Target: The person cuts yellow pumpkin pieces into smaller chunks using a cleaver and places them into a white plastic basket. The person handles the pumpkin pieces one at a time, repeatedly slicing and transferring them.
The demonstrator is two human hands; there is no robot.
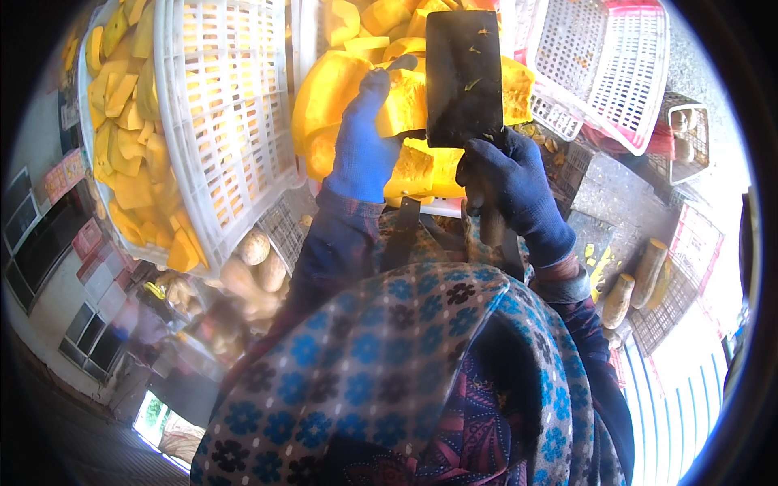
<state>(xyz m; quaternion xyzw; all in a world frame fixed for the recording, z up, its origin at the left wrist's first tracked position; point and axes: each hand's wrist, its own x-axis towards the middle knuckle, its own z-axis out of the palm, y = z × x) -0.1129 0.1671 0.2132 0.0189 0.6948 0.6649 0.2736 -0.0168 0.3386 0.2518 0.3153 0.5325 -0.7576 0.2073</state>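
Note:
My left hand (364, 136), in a blue knitted glove, grips a piece of orange pumpkin (401, 109), its thumb and a finger spread over the top. My right hand (513, 185), in a darker blue glove, is closed round the wooden handle of a cleaver (465, 79). The cleaver's broad dark blade stands to the right of my left hand, with bits of pumpkin stuck to it, and hides part of the flesh behind. More thick cut pumpkin (328, 91) lies around and beyond both hands. Whether the blade touches the held piece, I cannot tell.
At the left stands a white plastic crate (234, 121) beside a heap of pumpkin pieces (127, 146). Nested white and pink crates (626, 73) are at the upper right. Whole long squashes (647, 273) lie at the right, and tan squashes (270, 270) lie at the lower left.

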